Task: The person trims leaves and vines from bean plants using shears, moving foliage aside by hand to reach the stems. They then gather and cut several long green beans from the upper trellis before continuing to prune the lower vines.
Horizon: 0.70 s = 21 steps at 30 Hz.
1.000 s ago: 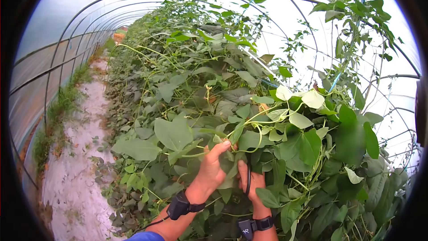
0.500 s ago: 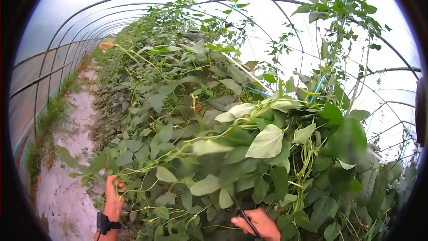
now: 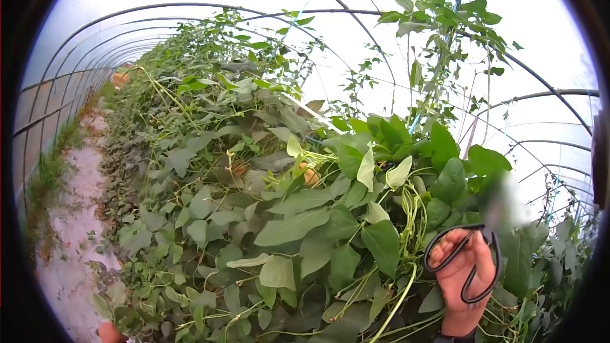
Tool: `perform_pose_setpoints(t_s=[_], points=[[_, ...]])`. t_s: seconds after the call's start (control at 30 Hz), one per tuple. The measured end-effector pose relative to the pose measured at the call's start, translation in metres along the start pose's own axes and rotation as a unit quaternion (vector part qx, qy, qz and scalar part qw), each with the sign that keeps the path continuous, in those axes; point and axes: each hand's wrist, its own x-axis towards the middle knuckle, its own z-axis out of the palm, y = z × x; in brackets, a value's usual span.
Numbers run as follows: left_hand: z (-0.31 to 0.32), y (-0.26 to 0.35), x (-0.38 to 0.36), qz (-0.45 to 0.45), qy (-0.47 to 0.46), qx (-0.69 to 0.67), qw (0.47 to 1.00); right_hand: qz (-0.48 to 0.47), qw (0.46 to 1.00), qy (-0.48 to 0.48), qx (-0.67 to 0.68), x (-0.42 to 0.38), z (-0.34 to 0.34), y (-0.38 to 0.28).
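My right hand [image 3: 467,276] is raised at the lower right, palm toward me, with fingers and thumb through the black handle loops of a pair of scissors [image 3: 478,295]. The blades are not clearly visible; a blurred patch lies above the handles. Beside the hand, a bundle of pale green vine stems [image 3: 410,216] hangs among broad green leaves [image 3: 381,244]. Only a small rounded bit of skin, apparently my left hand [image 3: 111,332], shows at the bottom left edge; its fingers are hidden. A small orange-yellow patch [image 3: 309,174] among the leaves cannot be made out.
Dense climbing vines [image 3: 210,133] fill the middle of a plastic tunnel with dark curved hoops [image 3: 190,6]. A pale dirt path [image 3: 79,216] runs along the left, edged by grass [image 3: 47,184]. Blue string [image 3: 415,123] and a white pole [image 3: 311,111] stand among the plants.
My right hand has risen and moved right with the scissors, turning its palm toward me. My left hand has left the vine it was at and dropped mostly out of view. The view has shifted right.
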Motion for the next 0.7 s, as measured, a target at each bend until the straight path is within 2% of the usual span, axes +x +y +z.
perform_pose_setpoints(t_s=[0.03,0.07,0.1,0.13,0.2,0.23,0.27,0.33,0.37,0.4,0.43,0.47,0.5,0.53,0.6,0.63,0.67,0.7], points=[[-0.046,0.046,-0.009,-0.020,-0.015,0.180,0.983,0.003,0.998,-0.069,0.007,0.014,-0.003,-0.011],[-0.061,0.068,0.020,-0.044,-0.032,0.179,0.982,0.006,0.990,-0.138,0.014,0.028,-0.007,-0.024],[-0.092,0.109,0.025,-0.010,0.035,0.197,0.980,-0.013,0.991,-0.132,0.009,0.039,0.001,-0.033],[-0.126,0.149,0.030,0.075,0.162,0.178,0.968,-0.032,0.992,-0.125,0.005,0.050,0.010,-0.041],[-0.227,0.251,0.011,0.202,0.298,0.031,0.933,-0.041,0.992,-0.115,-0.039,0.076,0.012,-0.059],[-0.267,0.290,0.004,0.276,0.360,-0.093,0.886,-0.075,0.986,-0.129,-0.080,0.094,0.008,-0.063],[-0.300,0.330,0.003,0.331,0.431,-0.109,0.833,-0.109,0.977,-0.140,-0.121,0.112,0.006,-0.062],[-0.370,0.412,-0.032,0.452,0.431,-0.310,0.716,-0.151,0.963,-0.101,-0.199,0.141,0.014,-0.056],[-0.390,0.450,-0.035,0.494,0.449,-0.391,0.634,-0.184,0.942,-0.083,-0.267,0.161,0.011,-0.050],[-0.409,0.486,-0.044,0.516,0.460,-0.426,0.584,-0.237,0.917,-0.099,-0.306,0.185,0.002,-0.038],[-0.428,0.519,-0.057,0.561,0.433,-0.456,0.539,-0.304,0.854,-0.081,-0.415,0.204,-0.006,-0.028],[-0.442,0.546,-0.070,0.604,0.370,-0.465,0.531,-0.342,0.734,-0.040,-0.586,0.222,-0.018,-0.023],[-0.451,0.575,-0.078,0.621,0.340,-0.478,0.520,-0.336,0.695,-0.023,-0.636,0.237,-0.031,-0.008],[-0.457,0.603,-0.083,0.636,0.309,-0.490,0.510,-0.315,0.694,-0.046,-0.645,0.255,-0.051,0.008],[-0.464,0.650,-0.093,0.647,0.228,-0.519,0.510,-0.224,0.732,-0.094,-0.637,0.262,-0.078,0.035],[-0.467,0.668,-0.098,0.647,0.206,-0.530,0.508,-0.155,0.802,-0.105,-0.568,0.258,-0.091,0.050],[-0.471,0.685,-0.101,0.648,0.184,-0.539,0.506,-0.217,0.768,-0.142,-0.585,0.246,-0.099,0.059],[-0.473,0.705,-0.100,0.651,0.184,-0.538,0.503,-0.221,0.796,-0.139,-0.546,0.227,-0.100,0.065]])
